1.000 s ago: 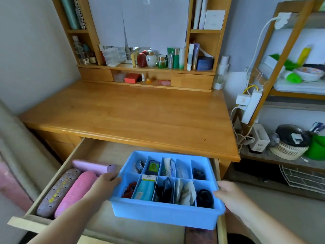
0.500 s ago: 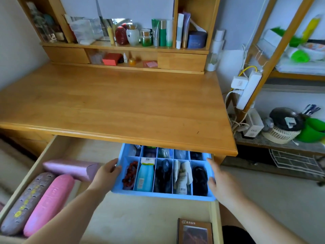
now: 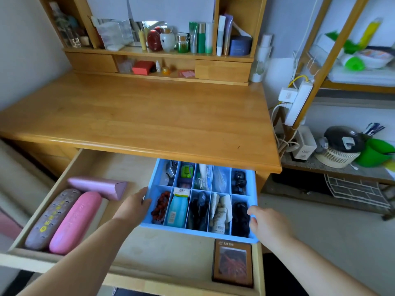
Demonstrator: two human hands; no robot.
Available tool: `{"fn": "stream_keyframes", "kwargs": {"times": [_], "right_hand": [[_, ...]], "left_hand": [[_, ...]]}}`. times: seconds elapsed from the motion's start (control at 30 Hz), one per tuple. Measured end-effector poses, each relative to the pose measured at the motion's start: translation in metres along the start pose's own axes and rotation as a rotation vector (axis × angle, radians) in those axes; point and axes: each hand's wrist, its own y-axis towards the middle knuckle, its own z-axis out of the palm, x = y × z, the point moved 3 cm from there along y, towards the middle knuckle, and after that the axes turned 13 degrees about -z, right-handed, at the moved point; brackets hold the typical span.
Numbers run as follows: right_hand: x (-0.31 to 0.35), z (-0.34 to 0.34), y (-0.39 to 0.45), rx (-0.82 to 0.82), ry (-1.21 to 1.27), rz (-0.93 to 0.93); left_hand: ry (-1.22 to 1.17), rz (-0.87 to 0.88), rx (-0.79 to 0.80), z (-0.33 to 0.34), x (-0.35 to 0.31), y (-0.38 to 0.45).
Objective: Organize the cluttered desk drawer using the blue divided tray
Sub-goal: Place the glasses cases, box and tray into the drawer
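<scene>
The blue divided tray [image 3: 155, 178] sits inside the open wooden drawer [image 3: 171, 255], at its right side, with its back row partly under the desk edge. Its compartments hold small items: a red bead bracelet [image 3: 160, 207], a light blue bottle [image 3: 178, 210], paper packets [image 3: 221, 210] and black pieces [image 3: 240, 218]. My left hand [image 3: 133, 207] grips the tray's left wall. My right hand [image 3: 267, 225] holds the front right corner, thumb on the rim.
Three long cases lie at the drawer's left: a pink case [image 3: 74, 223], a mottled grey case [image 3: 52, 218] and a lilac case [image 3: 98, 186]. A brown box [image 3: 233, 262] lies in the front right corner. The desk top [image 3: 149, 116] overhangs the drawer's back.
A second ago both hands held the tray above the drawer front. It has since gone down and back into the drawer's right side, where it now rests.
</scene>
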Motion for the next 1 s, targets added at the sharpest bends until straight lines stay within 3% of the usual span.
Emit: {"fn": "stream_keyframes", "kwargs": {"times": [0.2, 0.27, 0.33, 0.37, 0.43, 0.5, 0.57, 0.7, 0.87, 1.0], "right_hand": [[0.006, -0.004, -0.005, 0.087, 0.005, 0.047], [0.024, -0.015, -0.009, -0.002, -0.182, -0.062], [0.051, -0.02, -0.018, -0.13, -0.096, -0.263], [0.064, -0.017, -0.025, -0.107, 0.025, -0.349], [0.094, -0.001, -0.036, 0.159, 0.325, -0.424], [0.108, 0.017, -0.049, 0.467, 0.552, -0.368], [0.114, 0.026, -0.055, 0.505, 0.638, -0.361], [0.115, 0.017, -0.058, 0.454, 0.539, -0.441], [0.123, 0.009, -0.052, 0.369, 0.059, -0.795], [0.114, 0.007, -0.03, 0.371, 0.023, -0.791]], "left_hand": [[0.105, -0.027, -0.018, 0.006, 0.009, -0.014], [0.268, -0.002, -0.012, 0.004, 0.012, -0.021], [0.224, 0.027, -0.081, -0.007, 0.022, -0.035], [0.157, 0.083, -0.14, -0.012, 0.026, -0.046], [0.146, 0.202, -0.171, -0.021, 0.045, -0.069], [0.254, 0.231, -0.025, -0.023, 0.067, -0.085], [0.422, 0.319, -0.002, -0.034, 0.091, -0.099], [0.441, 0.632, -0.262, -0.053, 0.095, -0.115], [0.409, 0.708, -0.407, -0.063, 0.081, -0.103], [0.366, 0.731, -0.446, -0.064, 0.066, -0.08]]}}
